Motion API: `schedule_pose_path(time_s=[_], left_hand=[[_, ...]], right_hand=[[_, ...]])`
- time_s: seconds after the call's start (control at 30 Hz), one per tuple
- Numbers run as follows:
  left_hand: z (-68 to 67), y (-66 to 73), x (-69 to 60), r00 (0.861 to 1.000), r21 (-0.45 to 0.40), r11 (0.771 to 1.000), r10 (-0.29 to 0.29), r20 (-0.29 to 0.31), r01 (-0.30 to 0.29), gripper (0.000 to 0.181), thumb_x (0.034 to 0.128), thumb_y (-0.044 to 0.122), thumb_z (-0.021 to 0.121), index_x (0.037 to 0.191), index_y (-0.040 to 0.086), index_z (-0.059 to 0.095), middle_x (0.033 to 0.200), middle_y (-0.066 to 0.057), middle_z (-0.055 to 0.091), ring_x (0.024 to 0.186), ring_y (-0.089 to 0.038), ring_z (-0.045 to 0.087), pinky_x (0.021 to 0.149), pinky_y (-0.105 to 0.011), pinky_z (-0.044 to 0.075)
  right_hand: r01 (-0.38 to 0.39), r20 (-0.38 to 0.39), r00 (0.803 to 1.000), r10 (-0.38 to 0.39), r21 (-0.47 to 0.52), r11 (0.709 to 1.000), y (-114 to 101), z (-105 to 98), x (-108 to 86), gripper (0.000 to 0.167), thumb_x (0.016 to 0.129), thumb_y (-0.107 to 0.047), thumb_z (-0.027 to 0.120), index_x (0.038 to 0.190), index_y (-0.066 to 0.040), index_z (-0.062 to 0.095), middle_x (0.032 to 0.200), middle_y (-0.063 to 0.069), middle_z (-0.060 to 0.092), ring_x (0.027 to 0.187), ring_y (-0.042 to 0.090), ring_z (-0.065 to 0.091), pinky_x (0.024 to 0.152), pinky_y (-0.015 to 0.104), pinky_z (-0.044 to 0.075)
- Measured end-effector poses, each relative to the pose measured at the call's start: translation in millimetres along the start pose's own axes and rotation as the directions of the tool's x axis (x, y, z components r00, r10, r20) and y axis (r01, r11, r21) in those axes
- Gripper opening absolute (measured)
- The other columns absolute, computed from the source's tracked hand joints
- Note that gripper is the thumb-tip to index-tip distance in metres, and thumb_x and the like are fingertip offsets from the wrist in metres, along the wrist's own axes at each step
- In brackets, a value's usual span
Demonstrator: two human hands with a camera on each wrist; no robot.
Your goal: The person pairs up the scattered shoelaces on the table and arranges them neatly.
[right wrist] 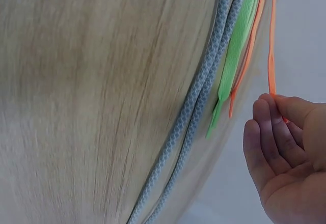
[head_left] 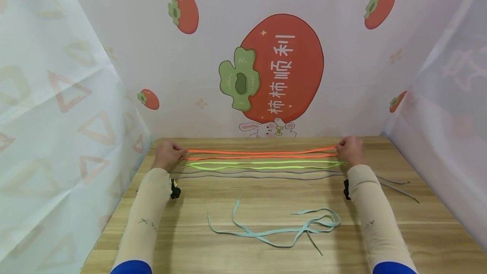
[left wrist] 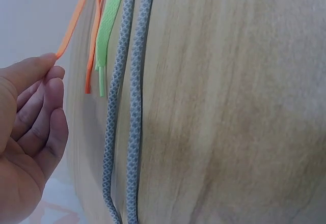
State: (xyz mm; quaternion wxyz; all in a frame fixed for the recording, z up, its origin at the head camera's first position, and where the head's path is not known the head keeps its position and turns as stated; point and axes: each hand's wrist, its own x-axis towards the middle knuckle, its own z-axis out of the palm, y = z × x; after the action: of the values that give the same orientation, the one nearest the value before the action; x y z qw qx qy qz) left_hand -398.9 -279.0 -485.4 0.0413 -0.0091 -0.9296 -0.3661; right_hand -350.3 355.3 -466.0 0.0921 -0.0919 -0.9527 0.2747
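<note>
Near the table's back edge, my left hand (head_left: 168, 154) and right hand (head_left: 351, 150) hold an orange shoelace (head_left: 262, 153) stretched between them. In the left wrist view, thumb and forefinger pinch one end of it, lifted off the wood. The right wrist view shows its other end pinched the same way. Just in front lies a second orange shoelace (right wrist: 248, 56), touched by neither hand. Flat green shoelaces (left wrist: 105, 35) run alongside, their tips beside the orange one's. Two round grey patterned shoelaces (left wrist: 135, 71) follow, lying closer to the wrists.
Loosely tangled pale teal shoelaces (head_left: 279, 231) lie on the front half of the wooden table (head_left: 213, 257). The grey laces' ends (head_left: 399, 189) stretch past my right forearm. A printed white backdrop (head_left: 342, 117) rises behind the table, with white side sheets (head_left: 57, 160).
</note>
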Motion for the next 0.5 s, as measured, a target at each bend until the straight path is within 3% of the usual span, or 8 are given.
schedule_pose_path(time_s=[0.2, 0.4, 0.5], left_hand=[[0.7, -2.9, 1.4, 1.0, 0.031, 1.0, 0.0, -0.009, 0.001, 0.023, 0.0977, 0.021, 0.077, 0.09, 0.0, 0.082, 0.077, -0.01, 0.078, 0.066, -0.018, 0.066, 0.062, -0.029, 0.051], [1.1, -4.1, 0.7, 1.0, 0.041, 0.999, -0.008, 0.011, 0.007, 0.022, 0.0955, 0.021, 0.08, 0.088, 0.0, 0.082, 0.079, -0.01, 0.079, 0.066, -0.017, 0.064, 0.063, -0.028, 0.051], [-0.3, -4.4, -0.7, 1.0, 0.035, 0.999, -0.01, 0.019, 0.01, 0.021, 0.0951, 0.021, 0.08, 0.091, 0.0, 0.082, 0.085, -0.013, 0.079, 0.071, -0.021, 0.065, 0.065, -0.03, 0.051]], right_hand=[[0.0, -0.005, 1.0, 0.0, -0.001, 1.0, 1.4, 6.9, 3.5, 0.025, 0.104, -0.008, 0.06, 0.102, 0.01, 0.078, 0.1, 0.028, 0.076, 0.091, 0.041, 0.07, 0.075, 0.049, 0.059], [-0.013, -0.008, 1.0, 0.013, 0.013, 1.0, 3.0, 10.4, 4.3, 0.026, 0.103, -0.009, 0.06, 0.107, 0.012, 0.076, 0.111, 0.033, 0.073, 0.108, 0.05, 0.066, 0.092, 0.06, 0.056], [-0.019, -0.002, 1.0, 0.019, 0.018, 1.0, 4.2, 9.5, 4.8, 0.027, 0.102, -0.008, 0.06, 0.109, 0.013, 0.075, 0.113, 0.034, 0.072, 0.109, 0.051, 0.065, 0.09, 0.059, 0.056]])
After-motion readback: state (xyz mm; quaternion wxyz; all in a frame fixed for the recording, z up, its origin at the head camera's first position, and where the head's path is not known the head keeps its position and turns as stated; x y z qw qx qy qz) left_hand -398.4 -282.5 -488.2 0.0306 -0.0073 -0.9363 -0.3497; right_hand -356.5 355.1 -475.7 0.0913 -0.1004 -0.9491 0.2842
